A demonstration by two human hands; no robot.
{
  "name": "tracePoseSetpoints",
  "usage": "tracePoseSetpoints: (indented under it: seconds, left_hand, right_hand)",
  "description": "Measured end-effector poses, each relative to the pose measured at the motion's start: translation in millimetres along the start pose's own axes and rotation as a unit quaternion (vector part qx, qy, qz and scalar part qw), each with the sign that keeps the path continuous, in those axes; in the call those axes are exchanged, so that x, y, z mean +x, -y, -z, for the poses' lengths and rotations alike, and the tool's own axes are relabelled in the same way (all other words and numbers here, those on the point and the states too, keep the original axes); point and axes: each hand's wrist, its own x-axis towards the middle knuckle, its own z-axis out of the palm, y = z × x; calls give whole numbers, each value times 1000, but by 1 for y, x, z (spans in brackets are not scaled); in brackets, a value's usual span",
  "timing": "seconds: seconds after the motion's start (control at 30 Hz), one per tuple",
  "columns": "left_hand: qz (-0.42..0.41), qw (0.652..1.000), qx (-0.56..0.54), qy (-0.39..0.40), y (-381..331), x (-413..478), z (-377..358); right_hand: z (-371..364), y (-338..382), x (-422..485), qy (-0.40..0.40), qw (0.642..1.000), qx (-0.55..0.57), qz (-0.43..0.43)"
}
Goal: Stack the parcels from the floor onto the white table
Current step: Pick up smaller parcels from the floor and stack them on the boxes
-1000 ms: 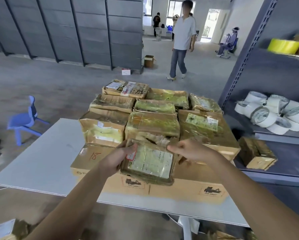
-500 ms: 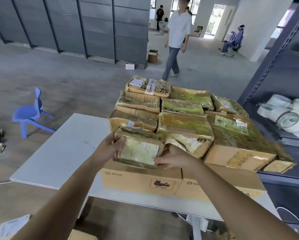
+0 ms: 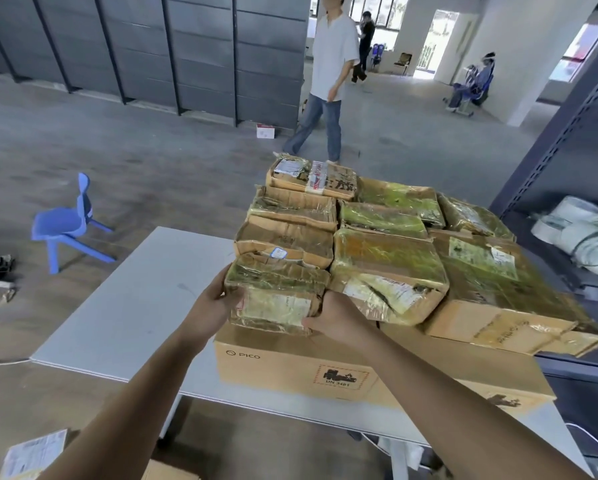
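Best way to land this small taped parcel, I reckon, is flat on the big PICO carton, snugged against the parcel behind and the bigger parcel to its right so nothing overhangs the front edge. It's clamped between my hands at the near-left corner of the pile on the white table. My left hand is round its left end and my right hand on the lower right corner; can't tell if it's resting yet.
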Motion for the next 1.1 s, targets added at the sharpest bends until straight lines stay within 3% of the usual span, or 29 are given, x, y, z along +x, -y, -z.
tracePoseSetpoints:
  seconds: [0.3, 0.47, 0.83, 1.1]
  left_hand:
    - [15, 999, -49, 10, 7, -2, 0]
    - [41, 998, -41, -8, 14, -5, 8]
    - [94, 993, 10, -64, 21, -29, 13]
    - [72, 987, 81, -118, -1, -91, 5]
  right_hand:
    - [-6, 2, -5, -3, 997, -82, -5]
    - [-9, -6, -9, -9, 997, -75, -17]
    - [-10, -3, -27, -17, 997, -71, -17]
    - [-14, -1, -64, -38, 996, -81, 6]
